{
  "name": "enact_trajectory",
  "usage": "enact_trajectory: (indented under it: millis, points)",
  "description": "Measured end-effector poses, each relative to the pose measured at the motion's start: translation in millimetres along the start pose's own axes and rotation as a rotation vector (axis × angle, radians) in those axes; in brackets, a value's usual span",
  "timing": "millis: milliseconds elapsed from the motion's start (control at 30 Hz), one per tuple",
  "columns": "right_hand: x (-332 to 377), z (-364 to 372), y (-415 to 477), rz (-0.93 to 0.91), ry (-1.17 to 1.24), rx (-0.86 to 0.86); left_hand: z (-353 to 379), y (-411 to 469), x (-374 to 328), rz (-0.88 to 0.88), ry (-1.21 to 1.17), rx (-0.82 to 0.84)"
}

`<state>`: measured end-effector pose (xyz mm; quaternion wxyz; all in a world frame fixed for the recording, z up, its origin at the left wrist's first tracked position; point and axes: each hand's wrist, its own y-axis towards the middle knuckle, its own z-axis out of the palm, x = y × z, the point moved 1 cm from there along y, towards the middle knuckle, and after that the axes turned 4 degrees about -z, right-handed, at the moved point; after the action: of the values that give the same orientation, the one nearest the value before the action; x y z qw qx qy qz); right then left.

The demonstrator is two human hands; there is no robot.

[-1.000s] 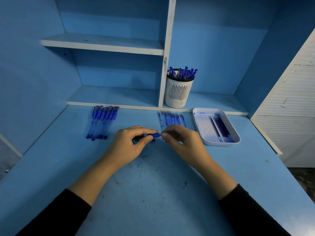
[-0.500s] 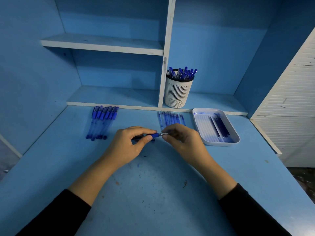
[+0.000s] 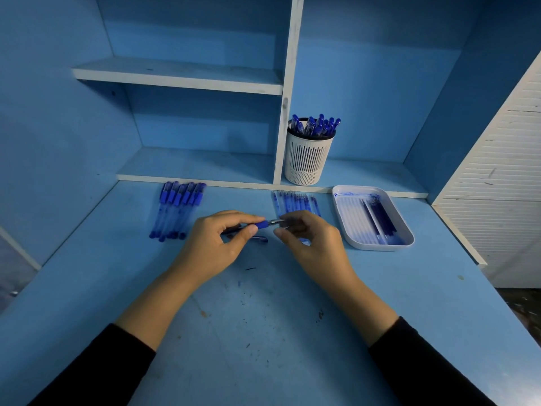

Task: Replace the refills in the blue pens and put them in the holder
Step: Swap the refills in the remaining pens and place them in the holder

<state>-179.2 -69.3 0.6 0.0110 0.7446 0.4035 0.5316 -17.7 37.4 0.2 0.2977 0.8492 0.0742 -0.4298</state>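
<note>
My left hand (image 3: pixel 213 244) grips a blue pen (image 3: pixel 261 225) by its barrel, over the middle of the desk. My right hand (image 3: pixel 310 241) pinches the pen's metal tip (image 3: pixel 276 221) between thumb and fingers. A dark pen part (image 3: pixel 259 238) lies on the desk just below the pen. Several capped blue pens (image 3: pixel 177 209) lie in a row at the left. A row of refills (image 3: pixel 295 202) lies behind my right hand, partly hidden by it. The white slotted holder (image 3: pixel 308 159) stands on the low shelf with several pens in it.
A white tray (image 3: pixel 377 244) with used refills sits to the right of my right hand. The low shelf edge (image 3: pixel 205 181) runs behind the pens. A white slatted panel (image 3: pixel 503 186) borders the desk on the right. Ink marks dot the desk surface (image 3: pixel 248 303).
My right hand has drawn slightly to the right, and the metal tip now shows between the two hands. The left hand has stayed in place.
</note>
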Motion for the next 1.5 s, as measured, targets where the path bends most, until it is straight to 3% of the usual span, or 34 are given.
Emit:
enact_trajectory:
  millis: [167, 433, 533, 733, 900, 1500]
  points:
    - [-6, 8, 3, -0.097, -0.161, 0.103, -16, 6, 10, -0.082, 0.022, -0.105]
    - [-4, 26, 10, -0.261, -0.268, 0.252, -18, 7, 19, -0.149, 0.081, -0.074]
    - [-5, 23, 10, -0.244, -0.256, 0.247, -13, 6, 18, -0.141, 0.077, -0.048]
    - [-4, -1, 7, -0.052, -0.144, 0.050, -8, 3, 18, -0.096, 0.091, -0.017]
    - [-9, -15, 9, -0.050, -0.146, -0.042, -4, 2, 16, -0.059, 0.104, 0.001]
    - [-3, -7, 3, -0.011, 0.010, 0.100, 7, -4, 13, 0.063, 0.031, 0.014]
